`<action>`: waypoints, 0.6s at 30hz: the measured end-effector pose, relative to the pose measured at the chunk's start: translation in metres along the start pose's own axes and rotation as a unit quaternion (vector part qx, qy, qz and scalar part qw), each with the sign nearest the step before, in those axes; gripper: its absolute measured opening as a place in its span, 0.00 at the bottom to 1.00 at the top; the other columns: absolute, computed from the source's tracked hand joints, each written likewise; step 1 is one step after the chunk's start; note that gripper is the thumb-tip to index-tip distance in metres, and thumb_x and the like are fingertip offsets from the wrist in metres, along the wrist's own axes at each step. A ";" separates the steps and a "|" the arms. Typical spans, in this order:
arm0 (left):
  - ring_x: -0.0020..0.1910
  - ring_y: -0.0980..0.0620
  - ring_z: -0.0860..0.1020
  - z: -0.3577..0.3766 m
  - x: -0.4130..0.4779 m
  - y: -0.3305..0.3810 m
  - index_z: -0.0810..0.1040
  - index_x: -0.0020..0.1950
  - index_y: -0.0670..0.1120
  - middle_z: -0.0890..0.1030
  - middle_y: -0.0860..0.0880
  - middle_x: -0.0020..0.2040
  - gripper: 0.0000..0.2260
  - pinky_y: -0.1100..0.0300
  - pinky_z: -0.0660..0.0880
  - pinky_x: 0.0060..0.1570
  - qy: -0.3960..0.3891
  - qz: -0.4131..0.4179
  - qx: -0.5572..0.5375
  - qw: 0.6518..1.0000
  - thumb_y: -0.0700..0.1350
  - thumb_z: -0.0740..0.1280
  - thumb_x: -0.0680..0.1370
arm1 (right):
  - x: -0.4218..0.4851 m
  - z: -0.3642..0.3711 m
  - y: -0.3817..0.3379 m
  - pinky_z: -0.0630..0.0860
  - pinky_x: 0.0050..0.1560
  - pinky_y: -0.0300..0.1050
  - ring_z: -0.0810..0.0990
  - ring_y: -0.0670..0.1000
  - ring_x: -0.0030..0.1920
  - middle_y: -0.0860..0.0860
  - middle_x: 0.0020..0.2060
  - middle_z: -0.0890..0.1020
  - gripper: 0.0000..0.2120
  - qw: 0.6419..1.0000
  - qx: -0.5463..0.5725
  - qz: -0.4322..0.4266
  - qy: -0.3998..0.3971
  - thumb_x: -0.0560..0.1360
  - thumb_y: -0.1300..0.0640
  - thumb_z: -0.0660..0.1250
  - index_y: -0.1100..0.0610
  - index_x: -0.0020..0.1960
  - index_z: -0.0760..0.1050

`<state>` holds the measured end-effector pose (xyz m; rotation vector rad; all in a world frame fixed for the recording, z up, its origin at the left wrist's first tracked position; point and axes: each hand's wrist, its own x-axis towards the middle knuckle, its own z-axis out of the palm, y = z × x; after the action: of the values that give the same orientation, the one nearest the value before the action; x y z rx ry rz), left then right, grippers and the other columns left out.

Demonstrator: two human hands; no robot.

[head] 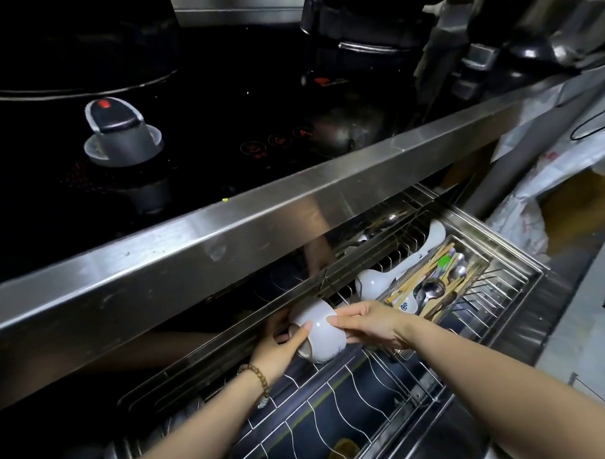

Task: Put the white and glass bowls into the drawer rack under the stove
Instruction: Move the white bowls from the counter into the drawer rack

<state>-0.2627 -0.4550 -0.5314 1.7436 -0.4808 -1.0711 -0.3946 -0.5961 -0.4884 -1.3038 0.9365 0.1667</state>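
The white bowl (320, 331) is just left of the cutlery tray (433, 286), held over the wire rack (334, 400) of the pulled-out drawer. It is close under the steel lip of the counter (225, 232). It is tipped, not upright, and what looks like its foot ring points down toward the left hand (281, 346). Both hands are on it, so neither has to reach.

The left hand, the far one from the tray, cups the bowl from below and beside. Its thumb is curled over the lower end and its fingers are tucked behind. The right hand (369, 326) comes in from the tray side, and its fingers (345, 318) lie fairly straight across the bowl's upper wall. It seems to be steadying the bowl more than gripping it.

The rack's wire slots run away from the tray along the drawer, and those directly beneath the bowl look free. I judge the coming move to be a short drop, with the bowl turned so its rim slips between two wires. The counter lip above leaves little room to tilt it. I cannot make out a glass bowl from here.
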 end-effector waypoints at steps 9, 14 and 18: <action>0.41 0.66 0.74 0.004 0.000 0.002 0.70 0.65 0.48 0.77 0.56 0.47 0.24 0.79 0.69 0.29 0.015 0.005 0.016 1.000 0.50 0.71 0.72 | -0.006 -0.001 -0.003 0.80 0.46 0.40 0.81 0.47 0.41 0.55 0.45 0.83 0.17 0.996 -0.071 -0.008 0.049 0.72 0.53 0.71 0.59 0.59 0.79; 0.46 0.55 0.75 -0.003 -0.017 0.016 0.70 0.65 0.45 0.78 0.49 0.52 0.23 0.72 0.70 0.43 0.018 -0.009 0.048 0.999 0.52 0.70 0.73 | -0.025 0.001 -0.017 0.75 0.62 0.44 0.80 0.55 0.57 0.58 0.56 0.82 0.20 0.988 -0.114 -0.033 0.101 0.72 0.56 0.71 0.61 0.62 0.75; 0.39 0.59 0.74 -0.009 -0.039 0.041 0.72 0.59 0.45 0.76 0.48 0.51 0.13 0.77 0.69 0.31 0.005 0.022 0.053 0.998 0.46 0.67 0.76 | -0.066 0.006 -0.034 0.75 0.51 0.35 0.79 0.48 0.57 0.49 0.54 0.81 0.19 0.983 -0.122 -0.065 0.124 0.74 0.49 0.68 0.54 0.63 0.74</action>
<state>-0.2700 -0.4395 -0.4771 1.8215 -0.5762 -1.0211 -0.4141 -0.5755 -0.4193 -1.6344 1.0614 0.0174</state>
